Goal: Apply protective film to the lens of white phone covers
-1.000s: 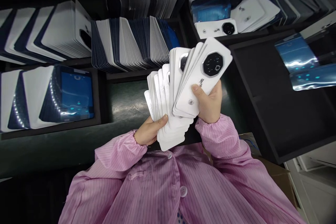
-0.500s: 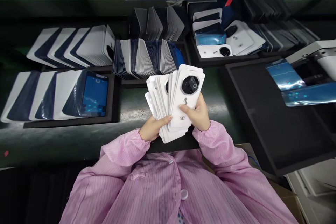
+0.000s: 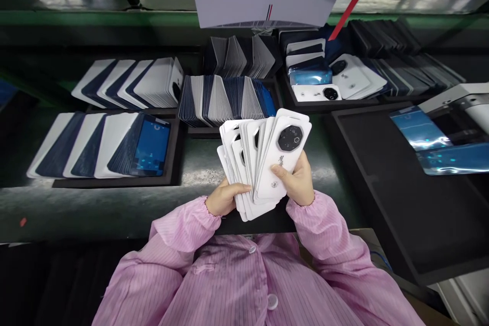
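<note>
Lowered toward the bench (image 3: 198,163), both hands clamp the fanned white covers (image 3: 252,163), long axes upright, right hand (image 3: 300,183) pinching the front one, left hand (image 3: 225,198) supporting behind.

No legible text or labels

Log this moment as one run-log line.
left hand: holds fanned white phone backs | right hand: grips front cover, thumb on it | black tray: right
</note>
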